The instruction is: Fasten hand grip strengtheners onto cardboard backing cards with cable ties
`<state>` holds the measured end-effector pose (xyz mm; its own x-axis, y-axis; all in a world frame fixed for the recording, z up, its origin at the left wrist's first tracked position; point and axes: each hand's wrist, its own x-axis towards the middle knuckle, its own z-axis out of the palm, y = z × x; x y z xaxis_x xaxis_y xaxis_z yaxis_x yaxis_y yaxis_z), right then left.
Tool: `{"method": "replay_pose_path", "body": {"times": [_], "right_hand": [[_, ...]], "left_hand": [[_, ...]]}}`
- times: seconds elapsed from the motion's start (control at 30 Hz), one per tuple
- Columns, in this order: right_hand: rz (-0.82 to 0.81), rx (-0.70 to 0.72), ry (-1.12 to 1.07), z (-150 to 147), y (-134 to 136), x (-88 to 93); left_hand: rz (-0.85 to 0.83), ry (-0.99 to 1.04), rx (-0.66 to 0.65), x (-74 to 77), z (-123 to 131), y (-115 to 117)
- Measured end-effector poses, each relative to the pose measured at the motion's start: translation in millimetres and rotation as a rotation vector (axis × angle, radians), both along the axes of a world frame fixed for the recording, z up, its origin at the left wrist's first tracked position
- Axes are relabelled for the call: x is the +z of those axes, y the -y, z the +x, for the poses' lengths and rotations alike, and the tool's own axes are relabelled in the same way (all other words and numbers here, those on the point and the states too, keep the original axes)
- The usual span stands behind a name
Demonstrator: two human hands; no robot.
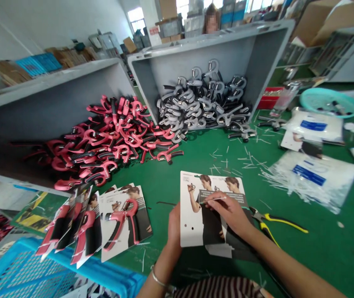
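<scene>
My left hand is closed on the left edge of a printed backing card, its fingers hidden behind. The card is tilted up toward me and has small punched holes. My right hand lies across the card's front, pinching a thin white cable tie between thumb and fingers. More backing cards lie beneath, partly covered. Just right of them rest yellow-and-black cutting pliers, jaws toward my right hand. To the left, red hand grips sit on several overlapping cards.
A tipped grey bin spills red hand grips; another bin holds grey ones. Cable ties litter the green table. Bags of ties and a turquoise tray stand right. A blue crate is lower left. Someone is behind.
</scene>
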<state>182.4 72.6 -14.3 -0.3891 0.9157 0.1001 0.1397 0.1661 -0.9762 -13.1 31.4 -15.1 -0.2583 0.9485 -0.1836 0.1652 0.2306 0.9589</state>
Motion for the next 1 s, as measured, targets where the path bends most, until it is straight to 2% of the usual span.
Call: {"method": "replay_pose_path", "body": {"times": [0.1, 0.17, 0.27, 0.33, 0.43, 0.53, 0.67, 0.73, 0.8, 0.87, 0.93, 1.0], "right_hand": [[-0.044, 0.011, -0.037, 2, -1, -0.3], [0.012, 0.035, 0.011, 3, -1, -0.6], [0.073, 0.066, 0.040, 2, -1, -0.9], [0.097, 0.073, 0.037, 1, -1, -1.0], [0.113, 0.075, 0.035, 1, -1, -0.1], [0.089, 0.082, 0.019, 2, 0, 2.1], [0.013, 0.062, -0.033, 5, -1, 3.9], [-0.023, 0.063, -0.059, 6, -2, 2.9], [-0.042, 0.069, -0.086, 6, -2, 0.9], [-0.052, 0.077, -0.101, 6, -3, -1.1], [-0.050, 0.082, -0.105, 6, -3, -2.1], [-0.038, 0.081, -0.098, 6, -2, -1.8]], "left_hand": [[-0.006, -0.328, -0.030, 12.4, -3, 12], [-0.043, -0.387, -0.103, 20.1, -6, 21], [-0.066, -0.160, -0.242, 27.6, -10, 33], [-0.080, 0.026, -0.285, 29.7, -14, 40], [-0.098, 0.109, -0.312, 32.0, -20, 48], [-0.024, -0.041, -0.400, 38.8, -28, 51], [0.157, -0.316, -0.638, 53.6, -36, 49], [0.240, -0.415, -0.718, 58.4, -36, 44], [0.295, -0.478, -0.728, 59.9, -34, 38], [0.312, -0.511, -0.659, 58.3, -28, 32], [0.321, -0.492, -0.579, 53.4, -22, 26], [0.332, -0.426, -0.558, 45.0, -17, 20]]}}
